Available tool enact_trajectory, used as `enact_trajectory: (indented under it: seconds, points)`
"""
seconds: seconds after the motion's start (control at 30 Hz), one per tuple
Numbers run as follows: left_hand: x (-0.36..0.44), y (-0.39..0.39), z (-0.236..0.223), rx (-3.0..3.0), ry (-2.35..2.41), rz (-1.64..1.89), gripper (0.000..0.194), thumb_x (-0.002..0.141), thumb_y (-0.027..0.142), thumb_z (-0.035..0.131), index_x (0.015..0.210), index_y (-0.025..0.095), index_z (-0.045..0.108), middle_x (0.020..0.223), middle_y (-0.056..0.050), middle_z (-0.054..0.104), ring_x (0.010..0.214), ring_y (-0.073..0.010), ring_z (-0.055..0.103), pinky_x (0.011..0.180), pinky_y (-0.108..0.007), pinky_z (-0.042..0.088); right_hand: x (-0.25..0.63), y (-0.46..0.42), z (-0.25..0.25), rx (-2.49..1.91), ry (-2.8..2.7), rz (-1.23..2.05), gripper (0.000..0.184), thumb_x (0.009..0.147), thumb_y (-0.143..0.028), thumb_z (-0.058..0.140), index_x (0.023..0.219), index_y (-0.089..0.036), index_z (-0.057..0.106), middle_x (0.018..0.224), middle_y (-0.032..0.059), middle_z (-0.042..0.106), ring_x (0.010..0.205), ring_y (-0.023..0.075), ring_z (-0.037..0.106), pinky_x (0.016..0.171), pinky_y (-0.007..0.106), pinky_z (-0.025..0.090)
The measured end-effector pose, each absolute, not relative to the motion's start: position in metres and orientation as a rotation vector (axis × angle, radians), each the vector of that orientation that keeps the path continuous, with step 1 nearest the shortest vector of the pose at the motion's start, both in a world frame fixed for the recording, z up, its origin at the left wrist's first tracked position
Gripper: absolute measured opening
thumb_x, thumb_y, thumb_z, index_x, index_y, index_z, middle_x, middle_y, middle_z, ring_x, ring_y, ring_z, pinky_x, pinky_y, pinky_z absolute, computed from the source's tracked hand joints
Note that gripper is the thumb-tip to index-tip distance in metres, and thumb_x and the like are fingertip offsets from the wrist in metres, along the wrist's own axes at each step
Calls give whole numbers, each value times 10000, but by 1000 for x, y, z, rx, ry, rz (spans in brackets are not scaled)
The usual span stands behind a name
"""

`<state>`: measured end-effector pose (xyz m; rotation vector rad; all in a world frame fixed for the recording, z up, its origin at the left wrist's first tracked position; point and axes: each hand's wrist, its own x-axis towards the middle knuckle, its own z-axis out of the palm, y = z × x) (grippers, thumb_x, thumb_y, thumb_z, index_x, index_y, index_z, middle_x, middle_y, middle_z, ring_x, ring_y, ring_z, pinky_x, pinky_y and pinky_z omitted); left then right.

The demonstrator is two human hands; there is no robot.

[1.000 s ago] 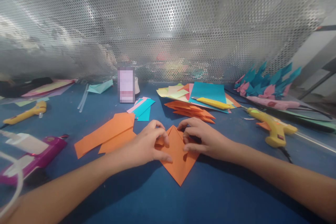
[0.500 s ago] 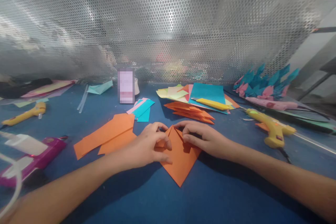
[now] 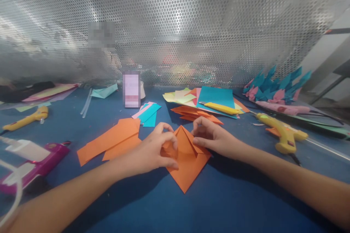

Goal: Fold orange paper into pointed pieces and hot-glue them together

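Observation:
A folded orange paper (image 3: 188, 167) lies on the blue table (image 3: 218, 204) in front of me, its lower point toward me and a raised flap at its top. My left hand (image 3: 153, 151) pinches the paper's upper left part, thumb pressing down on it. My right hand (image 3: 212, 139) pinches the upper right flap with curled fingers. Both hands touch the same paper.
Orange sheets (image 3: 111, 139) lie to the left, teal and pink strips (image 3: 147, 113) behind them. A stack of coloured papers with a yellow cutter (image 3: 221, 107) sits behind. Yellow glue guns (image 3: 283, 134) (image 3: 28, 117) lie on each side, a magenta one (image 3: 41, 160) at left. Perforated metal screen (image 3: 175, 25) behind.
The top flap of the orange paper has been lifted and folded up. My right hand moved slightly back and up with it; my left hand stayed pinching.

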<state>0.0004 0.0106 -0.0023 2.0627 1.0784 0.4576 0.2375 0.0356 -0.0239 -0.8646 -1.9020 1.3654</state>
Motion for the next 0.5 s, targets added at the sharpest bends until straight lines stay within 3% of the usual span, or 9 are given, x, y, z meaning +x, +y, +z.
enact_trajectory:
  seconds: [0.17, 0.33, 0.43, 0.5]
  points:
    - [-1, 16, -3, 2115, 1146, 609, 295, 685, 229, 738, 861, 226, 501, 1179, -16, 360, 970, -169, 475, 804, -307, 475, 237, 32, -19, -912, -1861, 1417, 344, 828, -454, 597, 883, -229, 342, 699, -74, 457, 540, 56, 454, 471, 183, 375]
    - [-1, 20, -7, 2116, 1130, 699, 302, 714, 235, 714, 949, 249, 524, 1291, -34, 317, 1172, -253, 405, 897, -374, 442, 232, 30, -19, -1011, -1780, 1490, 325, 830, -442, 574, 902, -243, 327, 781, -61, 529, 419, 37, 504, 350, 156, 360]
    - [-2, 22, -9, 2028, 993, 786, 437, 748, 300, 703, 1118, 299, 470, 1316, -42, 345, 1143, -239, 453, 899, -365, 443, 232, 32, -20, -1031, -1704, 1396, 308, 819, -396, 588, 899, -242, 335, 775, -76, 521, 361, 4, 439, 328, 144, 369]
    - [-2, 23, -9, 1911, 906, 862, 366, 847, 383, 590, 1158, 298, 418, 1289, -49, 400, 1059, -206, 512, 861, -343, 459, 233, 34, -20, -1030, -1685, 1334, 293, 821, -379, 584, 909, -242, 340, 748, -85, 515, 338, -1, 415, 310, 135, 352]
